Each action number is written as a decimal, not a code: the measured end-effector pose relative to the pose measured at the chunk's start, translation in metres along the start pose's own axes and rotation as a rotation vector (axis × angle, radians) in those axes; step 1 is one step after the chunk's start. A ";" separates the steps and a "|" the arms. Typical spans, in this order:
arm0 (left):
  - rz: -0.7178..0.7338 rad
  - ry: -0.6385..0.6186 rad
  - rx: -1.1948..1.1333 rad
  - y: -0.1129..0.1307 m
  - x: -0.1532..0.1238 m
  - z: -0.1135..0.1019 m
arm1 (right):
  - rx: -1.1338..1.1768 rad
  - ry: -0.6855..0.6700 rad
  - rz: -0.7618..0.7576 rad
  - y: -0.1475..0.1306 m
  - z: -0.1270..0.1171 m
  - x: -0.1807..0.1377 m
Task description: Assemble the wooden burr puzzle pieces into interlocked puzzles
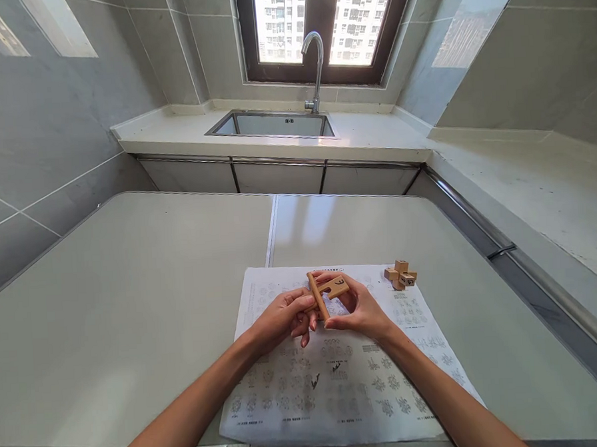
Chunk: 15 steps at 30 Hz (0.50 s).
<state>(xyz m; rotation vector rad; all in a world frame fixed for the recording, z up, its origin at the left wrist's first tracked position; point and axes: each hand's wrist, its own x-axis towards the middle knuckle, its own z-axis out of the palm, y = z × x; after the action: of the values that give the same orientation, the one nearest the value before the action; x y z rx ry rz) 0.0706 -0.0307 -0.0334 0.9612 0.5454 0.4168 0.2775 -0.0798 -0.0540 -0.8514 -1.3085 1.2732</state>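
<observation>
Both hands meet over a printed paper sheet (348, 407), around a partly joined set of wooden puzzle pieces. My left hand (289, 314) is closed, thumb and fingers pinching a long wooden piece (318, 296) near its middle. My right hand (359, 310) curls round the same pieces from the other side, its thumb at the lower end of the long piece. Between the hands, a notched wooden piece (338, 287) with a dark mark sticks out to the right. The fingers hide part of the pieces. Farther right, an assembled wooden block puzzle (401, 275) stands on the sheet's edge.
The sheet lies on a pale folding table (133, 312) with a seam down its middle. Beyond the table is a counter (373, 129) with a steel sink (273, 125) and a curved faucet (315, 69) under a window. Tiled walls close in on both sides.
</observation>
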 end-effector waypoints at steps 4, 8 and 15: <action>0.012 0.007 -0.012 0.000 0.000 0.000 | 0.006 -0.005 0.005 0.000 0.001 0.000; 0.065 0.043 0.008 0.002 0.000 -0.001 | -0.017 -0.026 -0.004 0.001 0.000 0.002; 0.272 0.327 0.063 0.010 0.002 -0.006 | -0.665 -0.014 -0.079 0.001 -0.003 0.000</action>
<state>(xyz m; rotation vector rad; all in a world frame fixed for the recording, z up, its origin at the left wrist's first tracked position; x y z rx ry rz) 0.0674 -0.0207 -0.0282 1.0388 0.7292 0.8143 0.2798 -0.0787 -0.0555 -1.2286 -1.7935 0.7752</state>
